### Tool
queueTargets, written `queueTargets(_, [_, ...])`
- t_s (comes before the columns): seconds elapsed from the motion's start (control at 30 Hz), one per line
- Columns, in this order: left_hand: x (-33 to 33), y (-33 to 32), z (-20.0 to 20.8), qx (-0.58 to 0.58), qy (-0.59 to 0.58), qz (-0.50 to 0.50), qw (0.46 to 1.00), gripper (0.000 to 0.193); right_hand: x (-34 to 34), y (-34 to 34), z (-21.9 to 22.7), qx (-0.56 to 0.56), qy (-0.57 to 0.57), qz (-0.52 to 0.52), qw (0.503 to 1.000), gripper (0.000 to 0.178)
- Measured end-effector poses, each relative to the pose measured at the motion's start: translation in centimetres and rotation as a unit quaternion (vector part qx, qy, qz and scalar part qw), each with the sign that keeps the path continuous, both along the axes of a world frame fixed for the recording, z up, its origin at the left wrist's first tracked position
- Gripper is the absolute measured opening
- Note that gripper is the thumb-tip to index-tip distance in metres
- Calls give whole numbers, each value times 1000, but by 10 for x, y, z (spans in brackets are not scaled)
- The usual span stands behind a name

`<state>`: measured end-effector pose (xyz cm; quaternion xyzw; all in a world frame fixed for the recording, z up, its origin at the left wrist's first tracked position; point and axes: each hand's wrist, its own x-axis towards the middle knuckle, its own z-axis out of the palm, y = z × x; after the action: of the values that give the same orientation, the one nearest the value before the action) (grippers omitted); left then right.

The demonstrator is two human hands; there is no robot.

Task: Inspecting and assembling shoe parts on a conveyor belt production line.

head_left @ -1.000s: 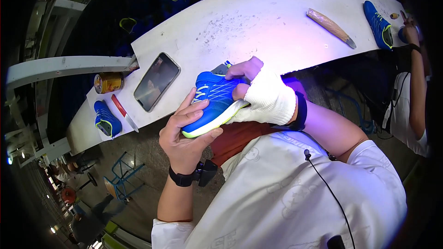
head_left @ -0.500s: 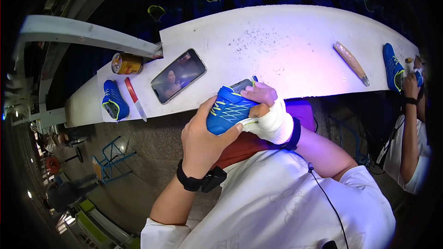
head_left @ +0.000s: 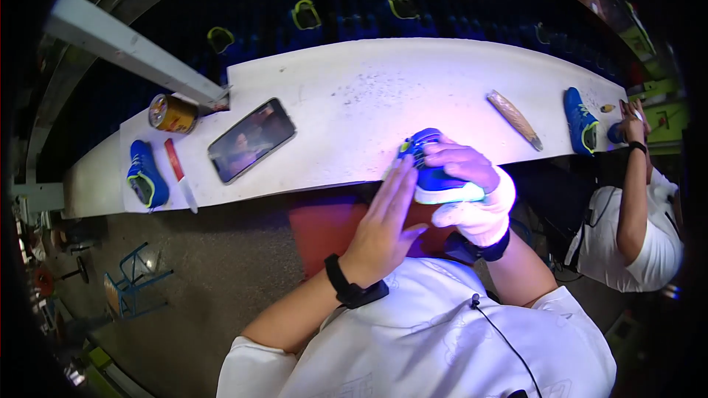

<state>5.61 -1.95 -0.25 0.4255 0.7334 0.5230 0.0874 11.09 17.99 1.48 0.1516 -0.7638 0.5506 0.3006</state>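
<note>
Just off the front edge of the white bench, my right hand (head_left: 481, 203) grips a small blue shoe (head_left: 434, 180). That hand wears a white glove with bare fingertips, its fingers over the shoe's upper and its thumb low by the pale sole. A bright bluish-violet light falls on the shoe and the fingers. My left hand (head_left: 382, 230) is bare, its fingers stretched out straight and close to the shoe's left side; whether they touch it is hard to tell. Part of the upper is hidden by my fingers.
On the white bench (head_left: 332, 133) lie a phone (head_left: 251, 140), a red-handled knife (head_left: 179, 173), a blue shoe (head_left: 146, 175), a yellow can (head_left: 173, 113) and a tape-wrapped tool (head_left: 515, 119). At right, another blue shoe (head_left: 581, 121) is near a co-worker's hand (head_left: 633, 124). Several shoes stand beyond the bench.
The shoe has turned, so its pale sole edge now shows. My left hand has let go of it and straightened its fingers; my right hand has shifted over the upper. The view has swung slightly.
</note>
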Motion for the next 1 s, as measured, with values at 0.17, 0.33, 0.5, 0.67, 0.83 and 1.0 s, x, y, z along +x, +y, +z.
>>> queueTargets(0.17, [-10, -4, -16, 43, 20, 57, 997, 49, -3, -12, 6, -4, -26, -35, 999, 72])
queueTargets(0.33, [1, 20, -16, 115, -39, 126, 985, 52, 5, -8, 9, 46, -63, -34, 996, 70])
queueTargets(0.5, [-11, 20, -25, 110, -49, 79, 990, 47, 2, -5, 11, 21, -90, -20, 996, 71])
queueTargets(0.67, [-10, 33, -24, 189, 42, 69, 979, 41, 4, -10, 3, -114, -110, -29, 987, 70])
queueTargets(0.83, [-14, 45, -12, 194, -68, 47, 978, 40, 3, 7, 1, -108, -120, -15, 987, 66])
queueTargets(1.0, [-10, 59, -3, 153, -260, 45, 952, 44, 14, 15, -13, -156, -88, -23, 984, 47])
